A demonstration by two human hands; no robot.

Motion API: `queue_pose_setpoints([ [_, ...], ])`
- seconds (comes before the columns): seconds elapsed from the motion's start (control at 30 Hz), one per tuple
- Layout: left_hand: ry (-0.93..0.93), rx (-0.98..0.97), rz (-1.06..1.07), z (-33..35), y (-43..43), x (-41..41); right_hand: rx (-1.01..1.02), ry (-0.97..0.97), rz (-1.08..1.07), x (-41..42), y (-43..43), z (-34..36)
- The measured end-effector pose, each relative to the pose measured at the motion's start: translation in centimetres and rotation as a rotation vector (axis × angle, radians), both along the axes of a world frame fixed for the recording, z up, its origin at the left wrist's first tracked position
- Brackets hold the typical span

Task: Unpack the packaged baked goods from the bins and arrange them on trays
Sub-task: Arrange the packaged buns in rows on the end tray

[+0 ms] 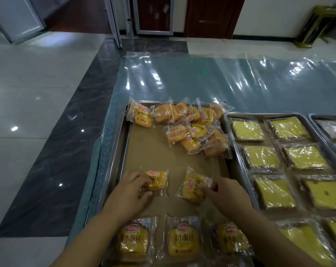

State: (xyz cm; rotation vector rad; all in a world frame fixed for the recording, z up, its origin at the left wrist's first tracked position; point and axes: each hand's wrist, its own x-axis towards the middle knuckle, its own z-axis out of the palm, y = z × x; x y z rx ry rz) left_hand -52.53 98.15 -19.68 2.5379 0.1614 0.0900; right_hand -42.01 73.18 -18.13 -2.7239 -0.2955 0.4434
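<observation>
Left hand (132, 189) is pinching a bun pack (157, 180), right hand (221, 191) is gripping a second pack (192, 187) (tilted). Both are on the tray's (125, 135) paper liner (153, 151), likely starting row two. Row of three (182, 239) is sitting nearer than the hands; loose pile (192, 128) is waiting beyond them. Film is looking glossy and crinkly, buns squarish and soft. Slab tray (263, 113) right of the hands is looking full.

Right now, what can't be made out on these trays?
Head view only:
- Packet pile: packets overlap, so no count.
- Left hand covers part of the left packet it grips; right hand covers part of the right packet it pinches.
- Far-right tray: cut by the frame edge, contents blurred.
- Bread tray: near end cut by bottom edge.
</observation>
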Motion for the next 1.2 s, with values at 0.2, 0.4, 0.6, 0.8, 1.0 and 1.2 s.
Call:
queue_pose_setpoints([
  [0.2,0.013,0.093,0.018,-0.1,-1.0,1.8,0.033,-0.179,0.347,0.9,-0.3,-0.2],
  [0.4,0.225,0.198,0.051,-1.1,-2.4,2.2,-0.117,-0.074,0.556,0.7,0.3,-1.4],
  [0.6,0.26,0.273,0.088,-1.3,-3.9,2.4,-0.203,-0.146,0.296,-0.2,0.3,-2.2],
  [0.8,0.267,0.249,0.047,-1.0,-6.0,3.1,-0.271,-0.196,0.157,-0.5,-1.2,-2.4],
  [1.0,0.224,0.212,-0.062,-1.2,-8.5,3.5,-0.264,-0.188,0.1,-0.6,-2.3,-2.4],
  [1.2,0.192,0.173,-0.097,-1.8,-8.9,3.4,-0.137,-0.196,0.059,-0.2,-2.3,-1.9],
])
